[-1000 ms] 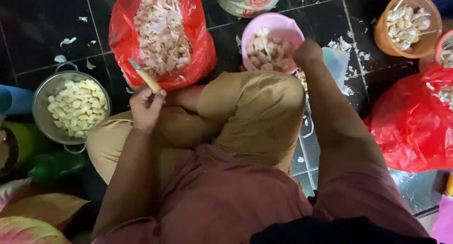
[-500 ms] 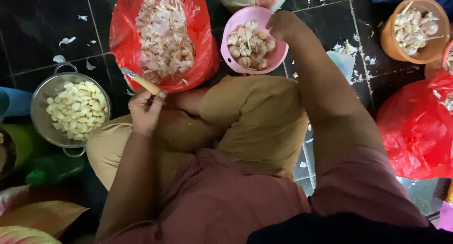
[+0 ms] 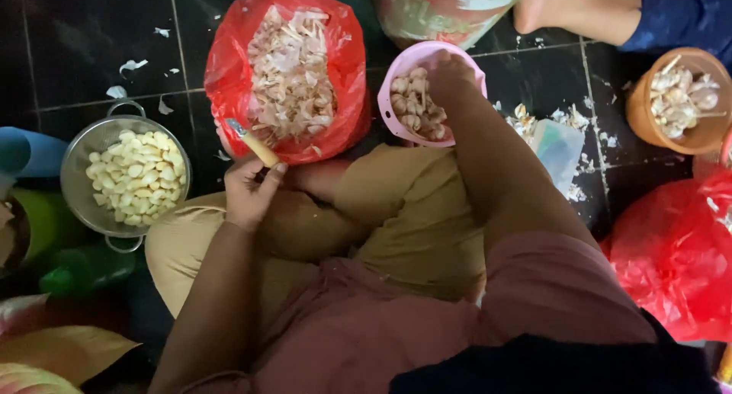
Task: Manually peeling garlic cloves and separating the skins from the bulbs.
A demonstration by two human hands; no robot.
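I sit cross-legged on a dark tiled floor. My left hand (image 3: 252, 192) grips a small knife (image 3: 253, 144) with a yellow handle, its blade pointing up toward a red plastic bag of garlic skins (image 3: 290, 70). My right hand (image 3: 451, 72) reaches into a pink bowl (image 3: 396, 116) of unpeeled garlic cloves; its fingers are hidden among them. A metal colander (image 3: 80, 203) of peeled white cloves stands left of my knee.
An orange bowl of garlic (image 3: 679, 100) sits at far right near another person's foot (image 3: 549, 9). A second red bag (image 3: 675, 257) lies at right, a clear plastic container (image 3: 557, 146) beside my right arm, a large pot (image 3: 442, 9) at top. Skin scraps litter the tiles.
My right hand moved left from the bowl's right rim into the pink bowl of cloves. My left hand with the knife stayed on my knee.
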